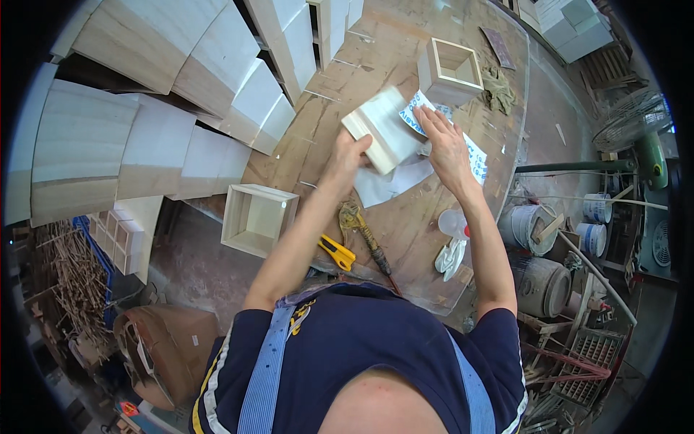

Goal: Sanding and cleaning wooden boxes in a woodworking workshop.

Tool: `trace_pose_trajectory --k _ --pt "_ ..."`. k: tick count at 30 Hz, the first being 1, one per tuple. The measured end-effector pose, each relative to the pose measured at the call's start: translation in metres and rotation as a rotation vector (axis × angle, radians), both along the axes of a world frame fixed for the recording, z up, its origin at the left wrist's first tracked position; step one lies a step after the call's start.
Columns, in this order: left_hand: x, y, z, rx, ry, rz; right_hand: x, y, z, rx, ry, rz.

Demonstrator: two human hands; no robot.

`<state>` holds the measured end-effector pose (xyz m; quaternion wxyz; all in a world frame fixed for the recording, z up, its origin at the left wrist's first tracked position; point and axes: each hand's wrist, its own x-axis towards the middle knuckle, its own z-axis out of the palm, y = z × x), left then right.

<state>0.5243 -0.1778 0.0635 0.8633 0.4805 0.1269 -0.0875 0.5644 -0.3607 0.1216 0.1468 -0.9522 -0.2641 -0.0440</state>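
Left of and nearer the body than the left hand (350, 150) sits an open wooden box (280, 220). That hand is closed on a pale wooden piece's (379, 134) left edge. Rightward, a printed sheet (412, 114) meets the piece under the right hand's (444, 145) outstretched fingers; whether they pinch it, one cannot tell.

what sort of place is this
Likely a woodworking shop: stacked pale wooden boxes, what looks like sandpaper under the right hand, and a yellow utility knife on the workbench.

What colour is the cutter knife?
Mostly yellow; the knife shows best in the head view.
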Motion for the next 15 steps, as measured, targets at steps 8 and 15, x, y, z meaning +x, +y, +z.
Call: trace_pose_trajectory --k 8,15 --pt "0.068 0.055 0.019 0.925 -0.209 -0.332 -0.025 -0.009 -0.019 -0.245 -0.031 0.127" --pt "0.064 0.049 0.017 1.52 -0.225 -0.311 -0.005 0.013 -0.02 -0.214 -0.233 0.145"
